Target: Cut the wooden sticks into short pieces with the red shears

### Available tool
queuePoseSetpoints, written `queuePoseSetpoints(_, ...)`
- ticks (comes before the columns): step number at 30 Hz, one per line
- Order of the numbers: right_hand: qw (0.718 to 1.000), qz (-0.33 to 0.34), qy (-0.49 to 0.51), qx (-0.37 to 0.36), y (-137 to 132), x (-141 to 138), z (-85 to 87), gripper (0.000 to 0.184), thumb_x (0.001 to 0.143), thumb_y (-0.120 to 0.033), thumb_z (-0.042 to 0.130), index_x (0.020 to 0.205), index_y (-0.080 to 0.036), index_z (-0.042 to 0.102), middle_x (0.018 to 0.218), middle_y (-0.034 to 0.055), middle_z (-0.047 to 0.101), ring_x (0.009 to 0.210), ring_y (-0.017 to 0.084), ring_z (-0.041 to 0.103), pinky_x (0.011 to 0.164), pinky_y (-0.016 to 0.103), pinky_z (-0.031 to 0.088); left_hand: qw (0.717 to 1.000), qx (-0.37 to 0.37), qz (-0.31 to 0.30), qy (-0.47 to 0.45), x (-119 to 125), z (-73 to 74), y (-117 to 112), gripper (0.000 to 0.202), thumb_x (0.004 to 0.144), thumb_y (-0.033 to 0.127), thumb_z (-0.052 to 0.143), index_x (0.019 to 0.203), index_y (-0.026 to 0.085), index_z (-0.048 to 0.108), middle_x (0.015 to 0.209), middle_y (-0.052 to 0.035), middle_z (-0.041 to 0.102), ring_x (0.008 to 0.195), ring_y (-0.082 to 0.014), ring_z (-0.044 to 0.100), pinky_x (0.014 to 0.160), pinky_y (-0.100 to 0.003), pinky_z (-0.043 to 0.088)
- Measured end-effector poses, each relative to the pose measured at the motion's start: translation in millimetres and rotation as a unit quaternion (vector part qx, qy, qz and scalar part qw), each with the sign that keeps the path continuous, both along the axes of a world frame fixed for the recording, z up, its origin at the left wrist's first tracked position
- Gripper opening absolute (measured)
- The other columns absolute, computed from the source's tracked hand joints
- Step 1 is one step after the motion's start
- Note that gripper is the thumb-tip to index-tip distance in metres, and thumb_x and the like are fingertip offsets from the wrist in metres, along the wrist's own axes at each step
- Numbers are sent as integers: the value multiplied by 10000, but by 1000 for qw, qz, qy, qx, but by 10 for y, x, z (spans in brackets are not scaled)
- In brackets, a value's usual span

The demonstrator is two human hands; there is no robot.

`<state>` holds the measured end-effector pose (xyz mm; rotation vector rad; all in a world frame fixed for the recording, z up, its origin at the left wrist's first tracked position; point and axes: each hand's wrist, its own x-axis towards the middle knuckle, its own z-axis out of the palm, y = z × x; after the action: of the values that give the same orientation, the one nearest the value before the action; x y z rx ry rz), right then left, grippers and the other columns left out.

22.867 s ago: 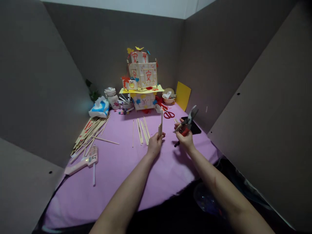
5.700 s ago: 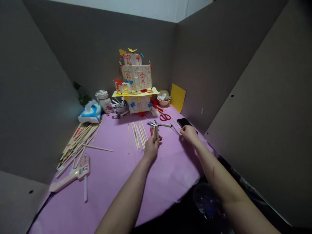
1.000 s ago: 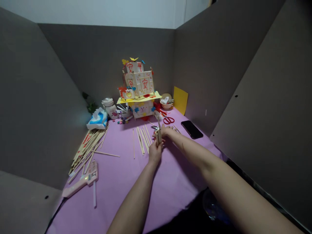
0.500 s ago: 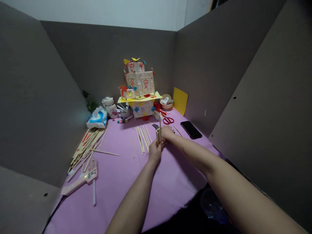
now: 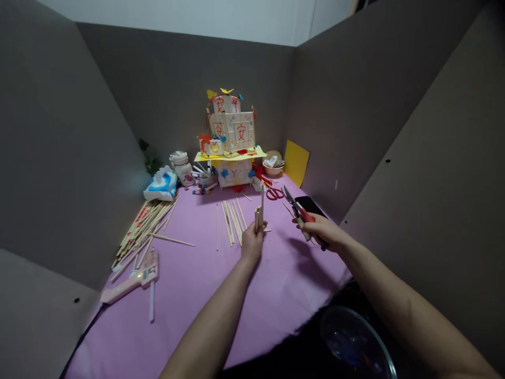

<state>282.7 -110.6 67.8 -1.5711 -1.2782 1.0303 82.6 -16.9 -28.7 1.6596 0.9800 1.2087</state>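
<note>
A head-worn camera looks forward and down from above and behind the left hand (image 5: pixel 251 243) and right hand (image 5: pixel 322 230). It faces the grey back partition (image 5: pixel 169 79), farther off.

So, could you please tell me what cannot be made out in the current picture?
All in the head view:
Held sticks: lower parts hidden by the left hand.
Pruning shears: handles partly covered by the right hand.
Phone: partly hidden behind the shears and right hand.
Clear bowl: cut off by the bottom edge; contents too dark and blurred to identify.
Glue gun cord: its far end runs out of frame.
</note>
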Motion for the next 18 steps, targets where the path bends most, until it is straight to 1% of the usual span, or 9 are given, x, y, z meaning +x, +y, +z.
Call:
queuePoseSetpoints(1, 999, -2, -39, 7, -108, -3, 24, 453, 659, -255, 563, 1102, -160, 579, 1129, 101, 631, 907, 193, 610, 704, 267, 482, 1000, 1, 7, 3, 9, 1, -10, 205, 868, 239, 553, 1002, 160, 686, 985, -86, 730, 918, -202, 674, 821, -312, 501)
queuePoseSetpoints(2, 995, -9, -101, 16, -194, -18, 52, 520, 662, -240, 551, 1176, -164, 559, 1171, 103, 620, 965, 210, 601, 764, 290, 481, 1000, 3, 12, 9, 19, -2, -19, 210, 870, 240, 552, 1010, 161, 687, 989, -88, 732, 922, -205, 675, 819, -313, 500)
queuePoseSetpoints(3, 984, -18, -173, 27, -260, -41, 83, 583, 667, -230, 545, 1245, -162, 530, 1209, 113, 604, 1026, 230, 583, 831, 319, 469, 1000, 5, 17, 18, 30, -7, -27, 214, 873, 243, 552, 1016, 162, 688, 990, -89, 733, 917, -207, 676, 813, -314, 499)
queuePoseSetpoints(5, 948, -32, -313, 42, -341, -107, 145, 677, 679, -227, 551, 1343, -133, 464, 1274, 151, 563, 1138, 280, 525, 942, 382, 414, 999, 9, 26, 38, 50, -20, -38, 222, 879, 248, 548, 1029, 162, 686, 988, -91, 735, 900, -211, 680, 799, -316, 498)
queuePoseSetpoints(6, 928, -33, -370, 43, -364, -143, 173, 701, 687, -234, 558, 1369, -116, 441, 1295, 172, 543, 1173, 305, 496, 966, 408, 392, 998, 13, 31, 47, 57, -26, -41, 226, 882, 248, 544, 1037, 162, 683, 988, -92, 735, 896, -213, 681, 797, -317, 497)
queuePoseSetpoints(8, 893, -23, -447, 39, -389, -213, 217, 713, 707, -245, 565, 1392, -106, 422, 1312, 193, 523, 1196, 335, 466, 967, 431, 374, 997, 17, 39, 60, 65, -37, -42, 228, 886, 248, 541, 1044, 163, 681, 982, -92, 736, 893, -215, 682, 799, -319, 494)
queuePoseSetpoints(10, 870, -20, -491, 40, -400, -271, 247, 704, 723, -247, 567, 1399, -117, 419, 1306, 195, 524, 1178, 342, 467, 946, 430, 373, 997, 19, 43, 66, 66, -43, -40, 232, 890, 249, 537, 1055, 168, 677, 982, -91, 737, 892, -215, 683, 797, -317, 495)
queuePoseSetpoints(13, 847, -31, -528, 42, -397, -341, 287, 695, 740, -257, 563, 1405, -118, 415, 1291, 200, 528, 1143, 346, 471, 919, 427, 365, 996, 22, 46, 76, 58, -41, -40, 239, 886, 238, 542, 1076, 175, 673, 997, -89, 737, 895, -216, 684, 793, -316, 497)
queuePoseSetpoints(18, 833, -23, -552, 26, -354, -461, 387, 708, 748, -278, 554, 1418, -110, 400, 1278, 204, 526, 1126, 348, 468, 904, 418, 354, 996, 22, 44, 70, 54, -35, -44, 237, 888, 229, 538, 1073, 172, 675, 996, -94, 739, 904, -216, 688, 806, -317, 505)
